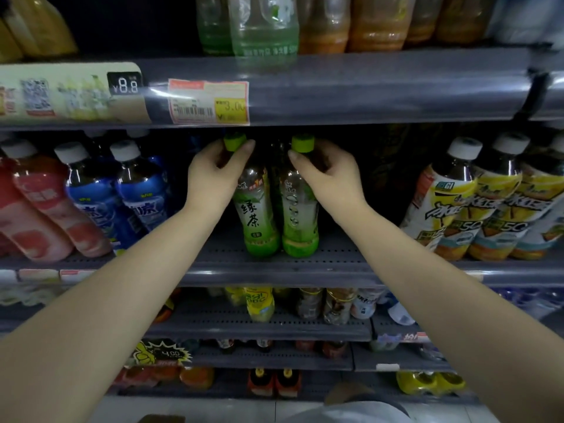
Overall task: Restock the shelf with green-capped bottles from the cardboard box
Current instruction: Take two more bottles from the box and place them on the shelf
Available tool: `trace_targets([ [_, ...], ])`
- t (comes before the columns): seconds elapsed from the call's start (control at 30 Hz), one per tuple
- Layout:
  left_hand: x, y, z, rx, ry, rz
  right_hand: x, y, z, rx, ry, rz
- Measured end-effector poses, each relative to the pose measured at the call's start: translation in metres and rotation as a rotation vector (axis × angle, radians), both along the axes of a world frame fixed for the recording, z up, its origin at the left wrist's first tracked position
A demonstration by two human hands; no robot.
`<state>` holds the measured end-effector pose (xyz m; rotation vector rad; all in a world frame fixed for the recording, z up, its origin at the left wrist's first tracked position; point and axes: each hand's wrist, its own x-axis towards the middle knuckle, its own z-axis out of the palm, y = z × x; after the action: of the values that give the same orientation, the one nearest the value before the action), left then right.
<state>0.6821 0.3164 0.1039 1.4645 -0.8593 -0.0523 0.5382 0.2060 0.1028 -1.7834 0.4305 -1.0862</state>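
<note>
Two green-capped green tea bottles stand upright side by side on the middle shelf (232,264). My left hand (213,175) is wrapped around the neck of the left bottle (256,209), just under its cap. My right hand (326,175) grips the neck of the right bottle (300,215) the same way. Both bottle bases rest on the perforated shelf near its front edge. Only a brown corner at the bottom edge of the view hints at the cardboard box (161,419).
Blue-labelled bottles (137,190) and pink bottles (45,215) stand to the left; yellow-labelled iced tea bottles (476,209) stand to the right. Dark gaps lie on both sides of the two green bottles. The upper shelf rail (335,90) with price tags hangs just above the caps.
</note>
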Motion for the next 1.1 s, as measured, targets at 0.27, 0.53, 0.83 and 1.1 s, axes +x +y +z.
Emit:
trace_targets([
  [0.27,0.004,0.004,0.003,0.201,-0.055,-0.179,-0.016,-0.016,0.014,-0.016,0.43,0.294],
  [0.53,0.014,0.007,0.0,0.185,-0.087,-0.085,0.01,0.006,0.006,-0.077,0.437,0.012],
  [0.83,0.021,0.005,0.0,0.258,-0.074,-0.067,-0.002,-0.002,0.001,-0.105,0.406,0.094],
  [1.1,0.036,0.005,0.005,0.325,-0.204,0.015,0.03,0.006,-0.004,-0.109,0.405,0.063],
])
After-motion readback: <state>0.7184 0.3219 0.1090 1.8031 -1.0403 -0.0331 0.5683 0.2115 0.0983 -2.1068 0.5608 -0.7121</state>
